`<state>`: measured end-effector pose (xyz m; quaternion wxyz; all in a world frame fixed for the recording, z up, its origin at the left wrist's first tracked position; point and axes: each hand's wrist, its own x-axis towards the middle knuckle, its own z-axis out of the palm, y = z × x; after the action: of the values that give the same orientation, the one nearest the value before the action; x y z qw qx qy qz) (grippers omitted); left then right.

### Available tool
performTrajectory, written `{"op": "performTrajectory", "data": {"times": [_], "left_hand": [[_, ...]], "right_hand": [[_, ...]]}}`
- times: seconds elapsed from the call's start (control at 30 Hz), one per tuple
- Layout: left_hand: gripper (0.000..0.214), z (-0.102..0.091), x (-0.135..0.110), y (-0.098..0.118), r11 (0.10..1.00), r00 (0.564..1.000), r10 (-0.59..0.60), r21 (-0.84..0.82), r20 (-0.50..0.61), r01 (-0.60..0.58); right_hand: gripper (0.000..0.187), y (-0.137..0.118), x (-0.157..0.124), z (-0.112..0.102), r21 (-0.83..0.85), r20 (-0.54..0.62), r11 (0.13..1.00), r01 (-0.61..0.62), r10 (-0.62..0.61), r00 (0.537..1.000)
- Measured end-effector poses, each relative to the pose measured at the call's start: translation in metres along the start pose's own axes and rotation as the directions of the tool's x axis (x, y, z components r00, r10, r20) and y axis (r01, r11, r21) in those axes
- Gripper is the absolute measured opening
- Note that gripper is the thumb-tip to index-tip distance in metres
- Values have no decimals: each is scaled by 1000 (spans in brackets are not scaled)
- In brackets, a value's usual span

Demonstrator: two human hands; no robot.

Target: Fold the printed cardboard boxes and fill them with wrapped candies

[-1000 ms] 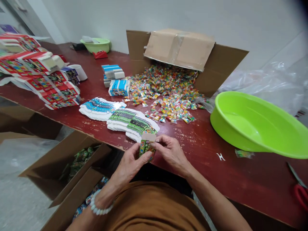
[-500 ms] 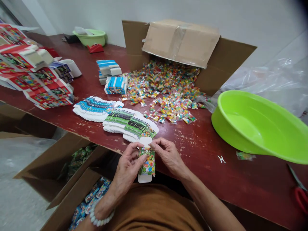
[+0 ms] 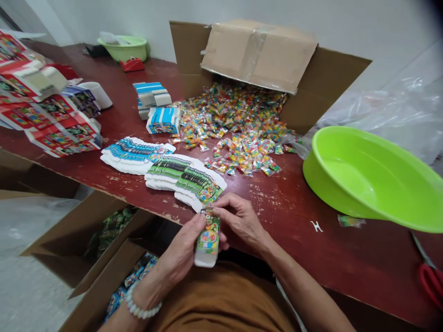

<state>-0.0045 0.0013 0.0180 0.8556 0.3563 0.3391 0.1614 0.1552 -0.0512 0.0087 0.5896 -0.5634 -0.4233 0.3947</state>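
Observation:
A small green printed candy box (image 3: 208, 235) is held upright over the table's front edge. My left hand (image 3: 185, 242) wraps round its sides, the thumb near the top. With thumb and fingers, my right hand (image 3: 238, 219) pinches the flap at the upper end. The lower end of the box shows white card. Just beyond my hands lie fanned rows of flat green boxes (image 3: 183, 173) and flat blue boxes (image 3: 133, 152). Behind them, small clear packets of colourful candy (image 3: 238, 120) spill out of a cardboard carton (image 3: 259, 55) tipped on its side.
A large green basin (image 3: 367, 184) stands at right, with scissors (image 3: 427, 272) near it. Bundled red boxes (image 3: 58, 120) and blue boxes (image 3: 162, 120) stand at left. Below the table edge, open cartons hold green packets (image 3: 114, 226) and blue packets (image 3: 133, 276).
The box has turned in my left hand and its body now stands opened out. The upper flap, upright before, is folded over under my right fingers. The view has shifted slightly.

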Motion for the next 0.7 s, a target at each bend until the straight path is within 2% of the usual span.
{"op": "performTrajectory", "data": {"times": [0.03,0.1,0.2,0.27,0.43,0.5,0.6,0.7], "left_hand": [[52,0,0,-1,999,999,-39,-1,-2,39],[55,0,1,-3,999,999,-41,21,-30,42],[61,-1,4,-5,995,996,-29,88,-82,36],[66,-2,7,-5,988,994,-34,145,-100,48],[78,-5,9,1,966,999,36,256,-40,-25],[84,-6,9,3,962,998,59,267,-21,-51],[89,-7,9,3,960,997,73,272,-12,-67],[85,-3,9,3,969,997,57,245,-54,-42]], "right_hand": [[17,0,0,0,-51,32,999,3,-1,999],[19,-1,1,-2,-51,87,997,-49,53,995],[16,-4,6,-5,44,91,984,-175,170,981],[13,-7,9,-7,43,85,979,-200,196,977],[13,-10,11,-8,48,76,976,-214,210,975],[15,-11,9,-8,29,74,983,-183,181,981],[12,-15,5,-10,-28,115,998,-58,61,991],[17,-16,-1,-10,-64,177,998,24,-12,984]]}}
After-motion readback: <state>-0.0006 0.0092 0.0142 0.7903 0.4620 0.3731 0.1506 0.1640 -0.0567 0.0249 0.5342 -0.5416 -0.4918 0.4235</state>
